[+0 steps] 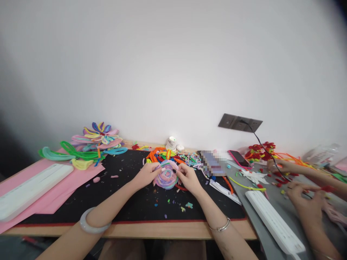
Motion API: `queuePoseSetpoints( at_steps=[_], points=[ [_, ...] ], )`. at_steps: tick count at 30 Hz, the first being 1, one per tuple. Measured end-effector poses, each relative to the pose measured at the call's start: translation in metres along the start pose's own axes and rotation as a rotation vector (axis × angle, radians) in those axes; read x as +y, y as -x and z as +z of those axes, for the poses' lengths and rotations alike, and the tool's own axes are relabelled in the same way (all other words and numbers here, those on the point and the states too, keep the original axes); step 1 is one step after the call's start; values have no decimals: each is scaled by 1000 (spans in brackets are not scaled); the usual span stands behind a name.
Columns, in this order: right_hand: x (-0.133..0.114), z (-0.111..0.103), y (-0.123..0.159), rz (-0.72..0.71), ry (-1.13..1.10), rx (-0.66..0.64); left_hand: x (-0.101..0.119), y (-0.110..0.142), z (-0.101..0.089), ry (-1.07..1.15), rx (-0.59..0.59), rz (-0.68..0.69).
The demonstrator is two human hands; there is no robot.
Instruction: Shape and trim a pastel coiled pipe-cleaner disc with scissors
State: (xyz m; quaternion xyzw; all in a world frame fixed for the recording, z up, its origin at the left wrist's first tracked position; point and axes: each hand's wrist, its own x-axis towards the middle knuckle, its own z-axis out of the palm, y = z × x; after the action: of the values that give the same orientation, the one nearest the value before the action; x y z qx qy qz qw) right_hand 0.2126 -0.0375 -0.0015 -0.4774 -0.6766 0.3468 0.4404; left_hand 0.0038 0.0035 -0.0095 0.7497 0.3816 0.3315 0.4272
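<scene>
A round coil of pastel pipe cleaners [166,177], wound in a spiral of pink, purple and blue, is held up over the black mat [124,202]. My left hand [148,174] pinches its left edge, thumb toward me. On the opposite edge, my right hand [187,177] grips it with thumb and fingers; a dark nail shows near the rim. Just behind the coil lies a heap of orange, yellow and red pipe cleaners [155,155]. Small colourful scraps [189,205] are scattered on the mat in front of it.
Pipe-cleaner flowers [101,135] lie at the back left by pink sheets [62,195] and a white power strip [35,187]. A white cup [171,143] stands near the wall. At right are a phone [240,159], another power strip [273,220] and another person's hands [306,202].
</scene>
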Motion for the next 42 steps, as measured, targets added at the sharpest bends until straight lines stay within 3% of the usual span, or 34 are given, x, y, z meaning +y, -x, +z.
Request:
queuePoseSetpoints(
  at_steps=[6, 14, 19, 23, 28, 34, 42],
  points=[
    [0, 1, 0, 14, 3, -66, 1, 1, -2, 5, 30, 21],
    [7, -2, -1, 32, -136, -3, 4, -2, 0, 100, -89, -53],
    [5, -1, -1, 68, -162, -80, 5, 1, -1, 62, -56, -30],
    [2, 0, -1, 47, -99, -54, 4, 0, 1, 95, -28, -26],
    [2, 3, 0, 39, -186, -8, 3, -1, 5, 164, -69, -58],
    [3, 5, 0, 80, -180, -40, 4, 0, 5, 185, -89, -55],
    [4, 7, -1, 91, -194, -91, 4, -1, 5, 144, -13, -49]
  ],
)
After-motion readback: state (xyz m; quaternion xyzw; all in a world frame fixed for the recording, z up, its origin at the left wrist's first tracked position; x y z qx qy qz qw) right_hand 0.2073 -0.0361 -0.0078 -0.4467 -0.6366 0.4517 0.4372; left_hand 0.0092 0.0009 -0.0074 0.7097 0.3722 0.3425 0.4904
